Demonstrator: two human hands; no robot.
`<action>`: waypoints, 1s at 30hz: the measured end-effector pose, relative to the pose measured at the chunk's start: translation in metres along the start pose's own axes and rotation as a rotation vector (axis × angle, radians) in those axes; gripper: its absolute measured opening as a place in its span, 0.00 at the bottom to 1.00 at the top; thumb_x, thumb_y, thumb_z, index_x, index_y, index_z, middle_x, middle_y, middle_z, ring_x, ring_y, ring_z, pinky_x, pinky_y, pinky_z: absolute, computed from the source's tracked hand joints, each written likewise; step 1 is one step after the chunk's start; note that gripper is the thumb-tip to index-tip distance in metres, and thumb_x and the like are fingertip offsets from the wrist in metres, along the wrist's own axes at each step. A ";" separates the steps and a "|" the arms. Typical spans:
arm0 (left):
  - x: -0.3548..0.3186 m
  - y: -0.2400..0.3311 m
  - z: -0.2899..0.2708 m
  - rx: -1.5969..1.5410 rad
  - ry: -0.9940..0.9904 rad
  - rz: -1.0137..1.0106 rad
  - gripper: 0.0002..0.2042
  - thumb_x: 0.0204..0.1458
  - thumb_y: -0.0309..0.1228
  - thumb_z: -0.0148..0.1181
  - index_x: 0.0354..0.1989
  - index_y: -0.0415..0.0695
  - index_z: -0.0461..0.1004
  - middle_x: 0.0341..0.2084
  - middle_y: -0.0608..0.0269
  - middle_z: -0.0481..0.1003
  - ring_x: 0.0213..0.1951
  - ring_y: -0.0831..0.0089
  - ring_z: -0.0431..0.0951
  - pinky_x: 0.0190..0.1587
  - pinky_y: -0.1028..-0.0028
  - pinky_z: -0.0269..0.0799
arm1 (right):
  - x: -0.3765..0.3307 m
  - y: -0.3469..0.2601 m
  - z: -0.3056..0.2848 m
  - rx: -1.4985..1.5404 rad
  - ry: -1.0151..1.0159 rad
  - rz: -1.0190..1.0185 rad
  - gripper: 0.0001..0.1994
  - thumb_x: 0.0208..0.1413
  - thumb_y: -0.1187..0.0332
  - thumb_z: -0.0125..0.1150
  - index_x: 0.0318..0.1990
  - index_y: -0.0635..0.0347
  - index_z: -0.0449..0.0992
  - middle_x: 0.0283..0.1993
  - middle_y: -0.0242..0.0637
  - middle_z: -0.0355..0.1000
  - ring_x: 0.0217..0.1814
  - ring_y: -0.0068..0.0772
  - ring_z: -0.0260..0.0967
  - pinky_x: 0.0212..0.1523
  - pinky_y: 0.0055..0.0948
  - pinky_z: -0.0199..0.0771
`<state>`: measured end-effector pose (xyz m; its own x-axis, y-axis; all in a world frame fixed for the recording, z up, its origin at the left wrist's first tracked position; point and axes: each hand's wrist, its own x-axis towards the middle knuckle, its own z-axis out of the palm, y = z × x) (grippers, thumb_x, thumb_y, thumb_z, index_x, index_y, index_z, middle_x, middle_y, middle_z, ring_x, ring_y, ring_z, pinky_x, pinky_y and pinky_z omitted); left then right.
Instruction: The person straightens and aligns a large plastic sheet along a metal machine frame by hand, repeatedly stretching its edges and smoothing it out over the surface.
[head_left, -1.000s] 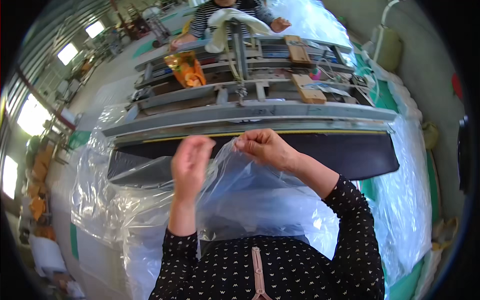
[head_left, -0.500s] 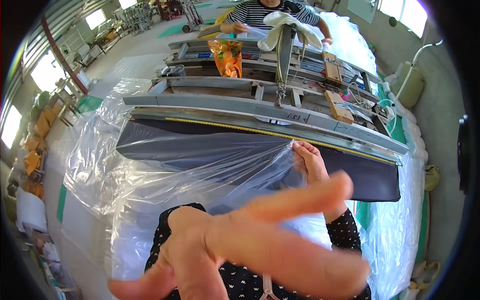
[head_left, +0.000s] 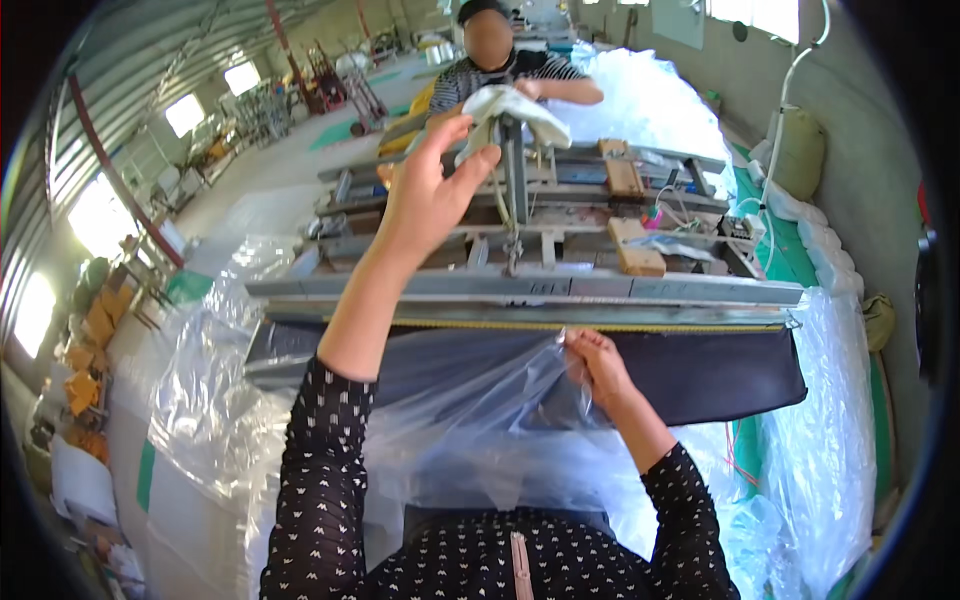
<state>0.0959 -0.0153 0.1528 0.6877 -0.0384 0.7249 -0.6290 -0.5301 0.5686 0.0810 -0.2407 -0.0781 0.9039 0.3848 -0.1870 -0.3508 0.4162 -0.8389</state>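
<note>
Right hand [head_left: 592, 362] pinches the clear plastic sheet [head_left: 450, 430] — seemingly lengthwise along the bar — left hand [head_left: 430, 190] half-spread.

Metal machine bench [head_left: 520, 290], clear plastic sheet [head_left: 470, 420], wooden blocks [head_left: 637, 245]

The person wears a black top scattered with small white marks, its long sleeves [head_left: 320, 470] ending short of each wrist. A pale zip [head_left: 521, 565] runs down the chest. Both hands, left grip [head_left: 430, 190] and right grip [head_left: 595, 365], are bare, without gloves or rings.

Obstacles ahead of you: metal frame [head_left: 520, 290], upright lever [head_left: 515, 190], wooden blocks [head_left: 637, 245], wiring. Open gap: under frame, above dark sheet [head_left: 690, 370].
</note>
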 end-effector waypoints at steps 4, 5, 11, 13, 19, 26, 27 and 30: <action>0.083 -0.014 0.045 0.816 -0.085 0.236 0.36 0.38 0.54 0.58 0.52 0.41 0.63 0.49 0.49 0.65 0.52 0.57 0.65 0.52 0.64 0.60 | 0.002 0.011 -0.010 0.095 0.008 -0.026 0.05 0.53 0.69 0.53 0.26 0.56 0.72 0.15 0.23 0.61 0.12 0.14 0.52 0.12 0.15 0.49; 0.087 -0.013 0.066 0.966 -0.041 0.271 0.31 0.39 0.52 0.57 0.49 0.42 0.67 0.46 0.49 0.68 0.49 0.56 0.68 0.50 0.64 0.63 | 0.002 0.015 -0.013 0.094 0.005 -0.052 0.05 0.54 0.69 0.53 0.27 0.57 0.73 0.16 0.22 0.61 0.12 0.14 0.52 0.13 0.15 0.49; 0.142 -0.039 0.065 0.671 0.008 0.043 0.10 0.42 0.36 0.49 0.25 0.45 0.76 0.26 0.47 0.74 0.32 0.51 0.74 0.33 0.61 0.69 | 0.000 0.016 -0.015 0.043 0.002 -0.076 0.07 0.55 0.68 0.52 0.29 0.58 0.73 0.16 0.22 0.60 0.14 0.13 0.54 0.15 0.15 0.52; 0.131 -0.015 0.025 0.594 0.256 -0.029 0.10 0.45 0.29 0.46 0.34 0.42 0.73 0.29 0.47 0.73 0.31 0.51 0.73 0.33 0.62 0.68 | 0.001 0.018 -0.014 0.011 -0.033 -0.078 0.07 0.56 0.68 0.51 0.30 0.59 0.72 0.18 0.23 0.61 0.15 0.13 0.55 0.16 0.15 0.54; -0.011 0.034 -0.034 -0.792 0.009 -0.234 0.14 0.55 0.33 0.47 0.45 0.37 0.68 0.39 0.62 0.72 0.40 0.75 0.73 0.44 0.75 0.67 | 0.000 0.019 -0.021 -0.089 -0.017 -0.106 0.07 0.55 0.66 0.52 0.29 0.57 0.72 0.18 0.21 0.60 0.14 0.12 0.53 0.15 0.14 0.53; -0.121 0.052 -0.098 -0.099 -0.069 -0.392 0.09 0.46 0.28 0.50 0.27 0.34 0.74 0.19 0.69 0.72 0.23 0.83 0.69 0.26 0.80 0.64 | 0.004 0.022 -0.013 -0.219 0.007 -0.230 0.07 0.55 0.66 0.52 0.28 0.56 0.72 0.16 0.18 0.57 0.14 0.10 0.48 0.15 0.15 0.48; -0.124 0.063 -0.109 -0.209 -0.124 -0.447 0.08 0.45 0.28 0.51 0.27 0.34 0.74 0.19 0.69 0.72 0.24 0.83 0.69 0.26 0.81 0.64 | 0.004 0.022 -0.015 -0.183 0.006 -0.202 0.08 0.55 0.65 0.52 0.28 0.56 0.72 0.15 0.19 0.57 0.14 0.10 0.48 0.15 0.15 0.47; -0.151 0.074 -0.119 -0.457 -0.020 -0.550 0.07 0.44 0.25 0.53 0.30 0.35 0.74 0.25 0.65 0.73 0.27 0.82 0.70 0.28 0.81 0.65 | 0.002 0.020 -0.007 -0.176 0.002 -0.193 0.07 0.56 0.66 0.52 0.28 0.57 0.72 0.15 0.19 0.58 0.14 0.11 0.49 0.15 0.15 0.48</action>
<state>-0.0975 0.0522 0.1320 0.9526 0.1141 0.2818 -0.2754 -0.0694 0.9588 0.0770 -0.2371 -0.0988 0.9505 0.3105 -0.0157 -0.1238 0.3317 -0.9352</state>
